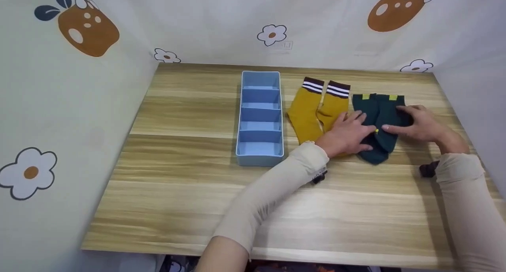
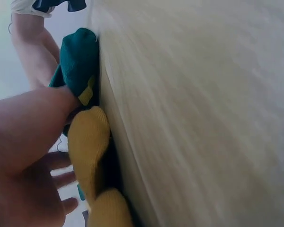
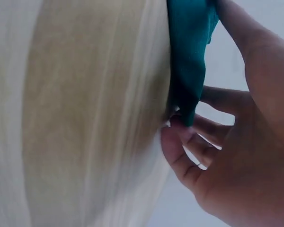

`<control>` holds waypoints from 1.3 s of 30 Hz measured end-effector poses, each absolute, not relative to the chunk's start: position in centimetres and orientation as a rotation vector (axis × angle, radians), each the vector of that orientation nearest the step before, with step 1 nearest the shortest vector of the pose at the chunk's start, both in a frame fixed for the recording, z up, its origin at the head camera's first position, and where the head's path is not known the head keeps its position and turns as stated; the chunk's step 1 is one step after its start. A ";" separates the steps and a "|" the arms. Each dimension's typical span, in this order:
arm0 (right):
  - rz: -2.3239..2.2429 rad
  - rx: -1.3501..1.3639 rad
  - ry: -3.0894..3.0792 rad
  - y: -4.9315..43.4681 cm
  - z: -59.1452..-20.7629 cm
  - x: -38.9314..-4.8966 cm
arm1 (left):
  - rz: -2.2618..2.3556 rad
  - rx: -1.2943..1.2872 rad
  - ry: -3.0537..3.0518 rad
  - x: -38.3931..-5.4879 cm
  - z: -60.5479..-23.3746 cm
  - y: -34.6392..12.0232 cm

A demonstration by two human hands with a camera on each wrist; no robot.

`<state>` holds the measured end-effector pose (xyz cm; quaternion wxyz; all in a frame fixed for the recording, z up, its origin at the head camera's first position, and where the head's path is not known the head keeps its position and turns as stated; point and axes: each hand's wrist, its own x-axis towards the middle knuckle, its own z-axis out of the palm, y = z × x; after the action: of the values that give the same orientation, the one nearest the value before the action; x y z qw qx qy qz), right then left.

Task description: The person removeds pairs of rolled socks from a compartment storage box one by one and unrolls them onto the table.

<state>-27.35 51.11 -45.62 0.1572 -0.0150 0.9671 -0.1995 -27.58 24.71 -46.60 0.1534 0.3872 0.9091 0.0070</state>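
A pair of dark green socks [image 1: 389,123] with yellow tabs at the cuffs lies on the table, one sock partly over the other. My left hand [image 1: 348,133] rests with spread fingers across their left side and over the lower part of a mustard sock. At the right edge of the green pair, my right hand [image 1: 423,123] has its thumb on the fabric and its fingers curled about the side, as the right wrist view also shows with the green sock [image 3: 187,56]. Mustard socks [image 1: 308,110] with striped dark cuffs lie to the left, their toes partly hidden by my left hand.
A blue organizer box [image 1: 260,160] with several compartments in a row stands left of the mustard socks. The wooden table [image 1: 178,177] meets patterned curtains [image 1: 213,31] at the back and left. A pale wall [image 1: 470,66] borders the right side.
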 end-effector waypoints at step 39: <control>-0.630 -0.530 2.785 47.9 -44.6 -24.9 | 0.069 1.095 2.593 -28.1 -46.6 24.2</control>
<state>-24.90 47.88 -44.62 0.1187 -0.1814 0.9522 -0.2153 -28.14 24.16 -46.57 0.1625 0.3838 0.9087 0.0241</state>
